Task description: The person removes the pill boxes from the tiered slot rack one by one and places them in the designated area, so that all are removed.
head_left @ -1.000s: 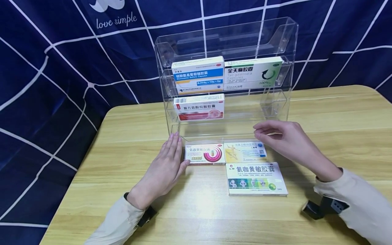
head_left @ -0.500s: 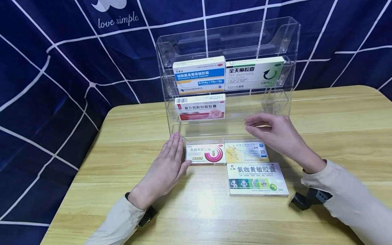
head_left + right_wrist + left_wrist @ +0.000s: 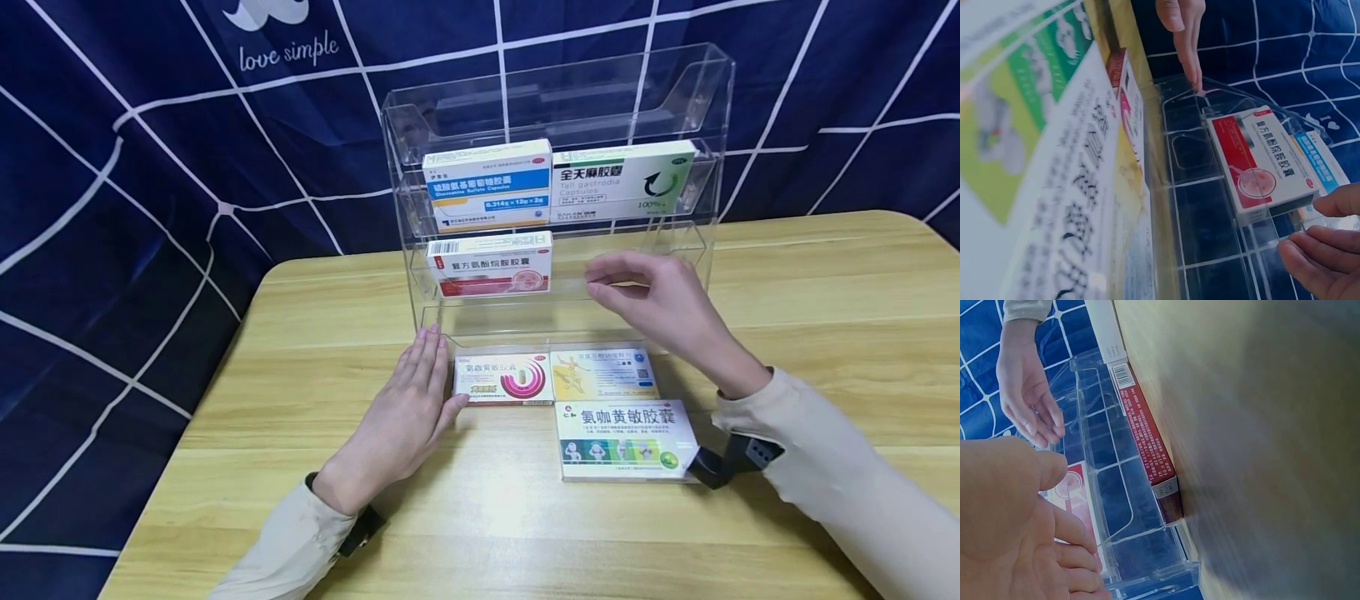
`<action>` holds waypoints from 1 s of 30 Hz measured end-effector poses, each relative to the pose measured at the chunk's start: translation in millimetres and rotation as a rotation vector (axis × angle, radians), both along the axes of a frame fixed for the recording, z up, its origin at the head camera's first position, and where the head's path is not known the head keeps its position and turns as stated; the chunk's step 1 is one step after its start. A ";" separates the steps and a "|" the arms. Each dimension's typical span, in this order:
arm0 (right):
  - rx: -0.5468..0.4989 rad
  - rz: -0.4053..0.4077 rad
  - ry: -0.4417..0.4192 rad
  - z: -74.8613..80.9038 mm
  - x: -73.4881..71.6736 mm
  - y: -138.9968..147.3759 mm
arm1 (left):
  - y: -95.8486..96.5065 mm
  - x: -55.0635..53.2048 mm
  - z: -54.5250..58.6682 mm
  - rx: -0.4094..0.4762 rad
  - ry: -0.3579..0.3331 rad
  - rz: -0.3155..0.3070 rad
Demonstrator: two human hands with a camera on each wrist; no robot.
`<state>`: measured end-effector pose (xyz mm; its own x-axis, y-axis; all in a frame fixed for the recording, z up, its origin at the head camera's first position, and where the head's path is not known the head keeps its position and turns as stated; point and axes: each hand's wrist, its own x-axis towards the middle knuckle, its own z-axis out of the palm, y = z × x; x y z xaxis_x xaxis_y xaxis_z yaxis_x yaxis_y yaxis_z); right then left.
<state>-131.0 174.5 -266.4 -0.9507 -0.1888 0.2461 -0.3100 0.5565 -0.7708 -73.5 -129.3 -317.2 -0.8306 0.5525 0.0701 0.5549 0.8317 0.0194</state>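
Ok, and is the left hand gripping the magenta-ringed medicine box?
No: in the head view, the left hand lies with straight fingers left of the magenta-ringed medicine box, none curled around it.

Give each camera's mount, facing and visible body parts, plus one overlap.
Head: on the head, facing forward-down at the clear rack and table; left hand, right hand, sleeves show.
Left wrist: worn there, facing the rack past the left hand; right hand and sleeve at upper left.
Right wrist: worn there, facing the rack; right hand at lower right, left hand at top.
Shared: head and right wrist both show the red-banded box in the rack.
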 end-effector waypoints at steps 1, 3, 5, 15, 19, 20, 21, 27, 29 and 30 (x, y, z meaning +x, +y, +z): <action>-0.006 -0.001 0.004 0.6 -1.9 -1.1 | -0.1 0.1 -0.1 0.000 0.002 -0.001; -0.018 -0.007 0.002 1.2 -5.2 -3.7 | -0.4 0.4 -0.3 -0.001 0.008 -0.003; -0.036 -0.012 -0.008 1.7 -7.5 -6.8 | -0.4 0.7 -0.4 -0.003 0.012 -0.004; -0.050 -0.042 -0.007 5.3 -11.9 -17.6 | -0.5 0.8 0.2 0.006 0.007 0.000; -0.031 -0.055 -0.006 5.9 -14.3 -21.0 | -0.5 1.0 0.1 0.000 0.002 0.003; -0.027 -0.055 -0.010 5.8 -15.0 -21.9 | -0.5 1.2 0.1 -0.002 0.000 0.003; -0.022 -0.055 -0.014 5.8 -15.8 -22.9 | -0.5 1.2 0.0 -0.003 -0.001 0.004; -0.008 -0.049 -0.028 6.3 -21.3 -28.1 | -0.2 1.3 -0.4 -0.009 0.007 0.002; -0.013 -0.043 -0.024 6.4 -23.0 -28.7 | -0.1 1.3 -0.5 -0.007 0.008 0.001; -0.017 -0.038 -0.021 6.5 -23.7 -28.9 | 0.1 1.2 -0.5 -0.007 0.009 0.001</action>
<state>-154.7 145.6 -259.9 -0.9621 -0.1480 0.2290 -0.2724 0.5542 -0.7865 -72.3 -129.2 -317.7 -0.8303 0.5524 0.0734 0.5544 0.8322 0.0084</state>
